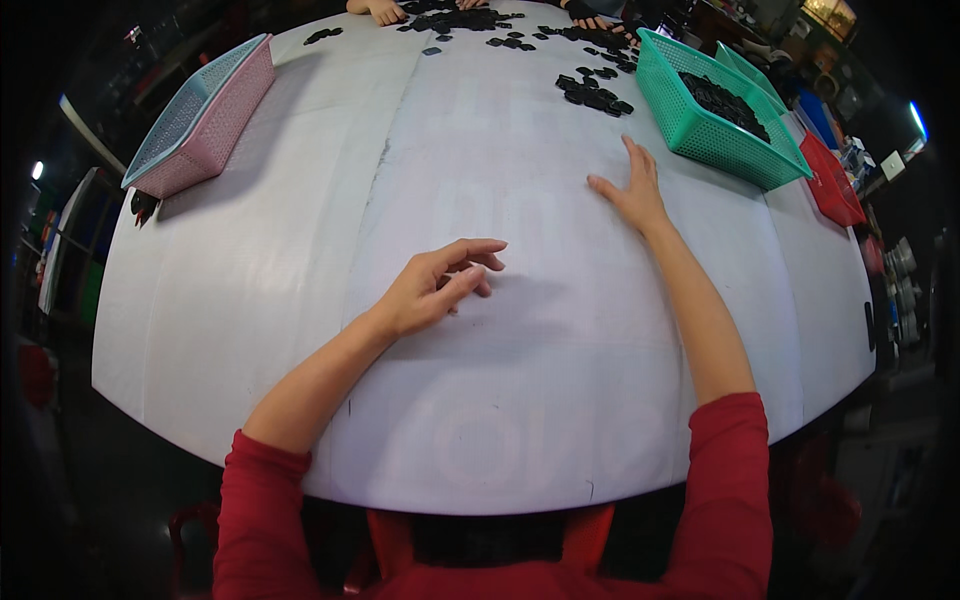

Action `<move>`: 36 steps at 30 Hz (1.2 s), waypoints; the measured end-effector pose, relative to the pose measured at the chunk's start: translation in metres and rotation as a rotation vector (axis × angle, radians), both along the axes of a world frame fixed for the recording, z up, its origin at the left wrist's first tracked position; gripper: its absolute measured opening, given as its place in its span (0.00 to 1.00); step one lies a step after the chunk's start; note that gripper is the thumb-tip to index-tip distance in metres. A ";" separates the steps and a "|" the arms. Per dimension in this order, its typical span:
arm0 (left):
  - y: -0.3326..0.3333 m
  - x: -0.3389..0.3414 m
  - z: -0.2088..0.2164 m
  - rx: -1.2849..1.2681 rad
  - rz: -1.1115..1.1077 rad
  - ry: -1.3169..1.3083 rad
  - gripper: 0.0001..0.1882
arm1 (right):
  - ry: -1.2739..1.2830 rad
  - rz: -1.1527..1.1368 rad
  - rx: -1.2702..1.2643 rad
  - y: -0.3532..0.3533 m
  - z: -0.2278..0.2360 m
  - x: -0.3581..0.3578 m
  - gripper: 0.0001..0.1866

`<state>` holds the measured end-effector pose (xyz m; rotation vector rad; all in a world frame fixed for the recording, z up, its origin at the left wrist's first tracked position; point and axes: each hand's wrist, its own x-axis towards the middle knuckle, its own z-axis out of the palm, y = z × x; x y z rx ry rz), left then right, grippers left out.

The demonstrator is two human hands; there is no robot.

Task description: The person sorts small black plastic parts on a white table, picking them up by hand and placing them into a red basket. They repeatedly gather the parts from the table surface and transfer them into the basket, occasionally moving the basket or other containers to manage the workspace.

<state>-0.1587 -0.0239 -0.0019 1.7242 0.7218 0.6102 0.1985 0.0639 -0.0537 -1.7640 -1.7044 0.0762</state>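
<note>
My left hand (440, 284) hovers over the middle of the white-covered table (250, 300), its fingers apart and loosely bent, with nothing in them. Farther forward on the right, my right hand (634, 191) reaches out with thumb and fingers spread, also holding nothing. Beyond it lies a loose pile of small flat black pieces (594, 94); their exact kind is too small to tell. To the right of that pile stands a green perforated basket (700, 140), holding many more black pieces (722, 104). My right hand is apart from both the pile and the basket.
A pink basket (225, 125) with a light blue one (190, 105) nested inside stands at the left edge. Other people's hands (385, 12) work among scattered black pieces (455, 20) at the far side. A red basket (830, 170) sits at the right edge.
</note>
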 end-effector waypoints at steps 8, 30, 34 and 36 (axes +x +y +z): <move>0.000 -0.005 -0.009 -0.046 -0.143 -0.080 0.22 | -0.149 -0.393 -0.125 0.171 0.000 0.021 0.62; 0.011 -0.006 -0.010 -0.016 0.083 -0.229 0.15 | 0.302 0.445 -0.136 0.143 0.033 0.003 0.26; 0.011 -0.010 -0.016 -0.050 0.101 -0.302 0.14 | 0.093 -0.010 -0.047 0.247 -0.009 0.069 0.42; 0.011 -0.012 -0.016 -0.041 0.098 -0.294 0.14 | -0.030 -0.070 -0.181 0.269 -0.015 0.052 0.49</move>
